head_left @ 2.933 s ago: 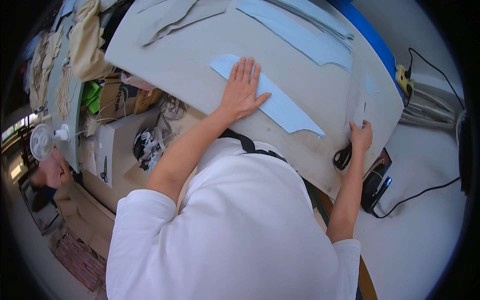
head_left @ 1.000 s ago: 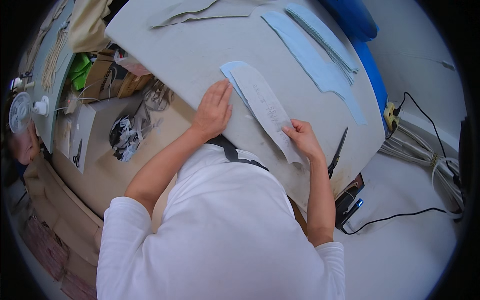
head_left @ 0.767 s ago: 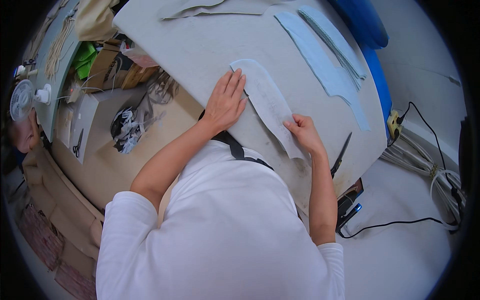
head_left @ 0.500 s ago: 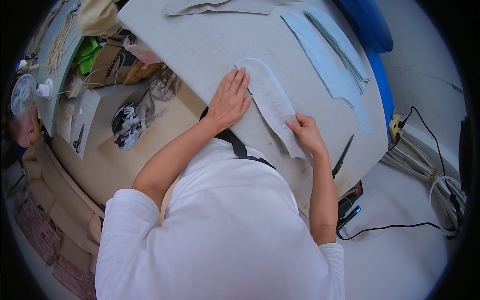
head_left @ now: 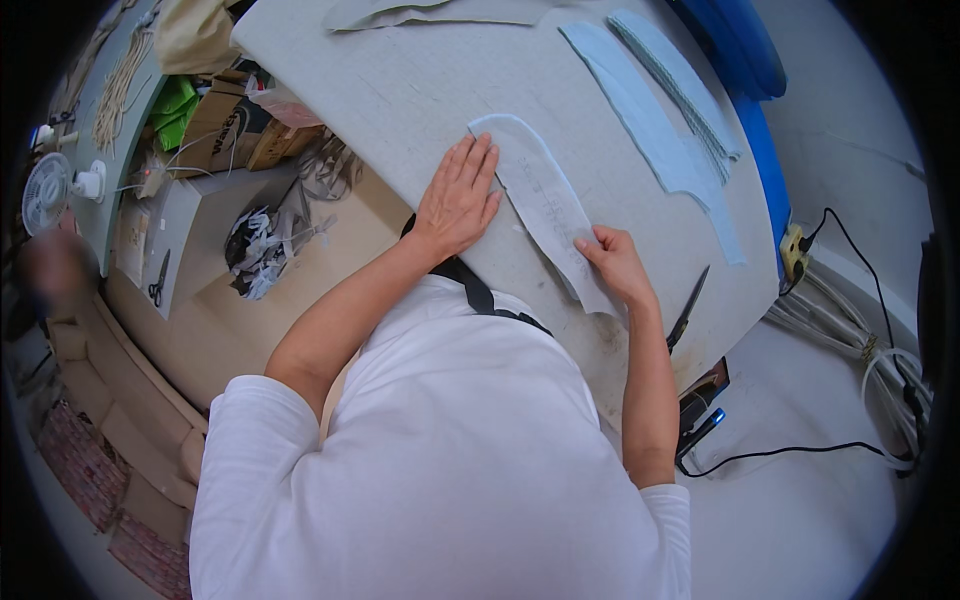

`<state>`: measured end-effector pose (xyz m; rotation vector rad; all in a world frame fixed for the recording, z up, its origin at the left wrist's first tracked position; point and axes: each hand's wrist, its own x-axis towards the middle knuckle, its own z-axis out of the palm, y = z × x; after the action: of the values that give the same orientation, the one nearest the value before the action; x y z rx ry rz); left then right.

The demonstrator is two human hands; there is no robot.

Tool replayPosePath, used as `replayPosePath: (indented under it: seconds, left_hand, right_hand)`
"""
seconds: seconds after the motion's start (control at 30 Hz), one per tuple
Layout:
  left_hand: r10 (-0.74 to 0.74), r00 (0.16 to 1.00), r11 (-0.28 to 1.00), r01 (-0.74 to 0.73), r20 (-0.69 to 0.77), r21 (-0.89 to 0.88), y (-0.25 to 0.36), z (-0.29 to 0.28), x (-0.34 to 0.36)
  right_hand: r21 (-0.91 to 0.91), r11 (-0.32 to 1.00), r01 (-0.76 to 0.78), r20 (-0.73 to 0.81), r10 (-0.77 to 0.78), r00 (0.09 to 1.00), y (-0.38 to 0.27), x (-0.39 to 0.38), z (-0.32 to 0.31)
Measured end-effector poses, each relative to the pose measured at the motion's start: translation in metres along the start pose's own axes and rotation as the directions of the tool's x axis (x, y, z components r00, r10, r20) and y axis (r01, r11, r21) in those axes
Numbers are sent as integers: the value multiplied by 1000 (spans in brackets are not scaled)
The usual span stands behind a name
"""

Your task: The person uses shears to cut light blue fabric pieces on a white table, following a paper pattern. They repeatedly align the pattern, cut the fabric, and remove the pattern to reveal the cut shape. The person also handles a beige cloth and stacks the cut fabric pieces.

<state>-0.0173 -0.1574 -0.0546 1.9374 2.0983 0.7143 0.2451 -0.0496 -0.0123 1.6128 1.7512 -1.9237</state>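
A pale paper pattern [head_left: 545,205] with handwriting lies on a light blue fabric piece [head_left: 513,122], whose curved edge shows around it. My left hand [head_left: 460,195] rests flat beside the pattern's upper left edge, fingers straight and touching it. My right hand [head_left: 615,268] grips the lower right part of the pattern, thumb on top. Black scissors [head_left: 689,305] lie on the pale worktable [head_left: 350,90] beside that hand, handles hidden behind my forearm.
More light blue pieces [head_left: 640,110] and grey pieces [head_left: 430,12] lie farther back. A power strip [head_left: 795,250] and cables are at right. At left stand a fan [head_left: 48,190], cardboard boxes [head_left: 215,125] and a side table; a person [head_left: 55,275] is at far left.
Since 2.9 seconds ago the pale pattern has come onto the blue piece. My right hand has left the scissors for the pattern; my left hand slid to its edge. Over the last half second, little moved.
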Motion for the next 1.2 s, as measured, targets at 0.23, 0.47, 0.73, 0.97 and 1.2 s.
replayPosePath:
  seconds: [0.23,0.47,0.73,0.97,1.2]
  left_hand:
    - [26,1000,992,-27,4,122,-2,7,7]
    - [119,993,959,-117,5,259,1,3,26]
    - [116,986,935,-148,116,323,6,4,41]
    - [92,982,922,-146,165,358,7,1,40]
    - [70,981,919,-135,183,371,7,4,37]
  right_hand:
    - [-164,986,1,-94,-17,995,-3,-19,-9]
    - [-234,968,-91,-189,46,981,38,-69,-33]
    - [-184,970,-159,-352,86,932,73,-64,-19]
    - [-277,952,-128,-428,-3,904,73,-63,-12]
    - [-332,932,-141,-475,-36,879,77,-61,-9]
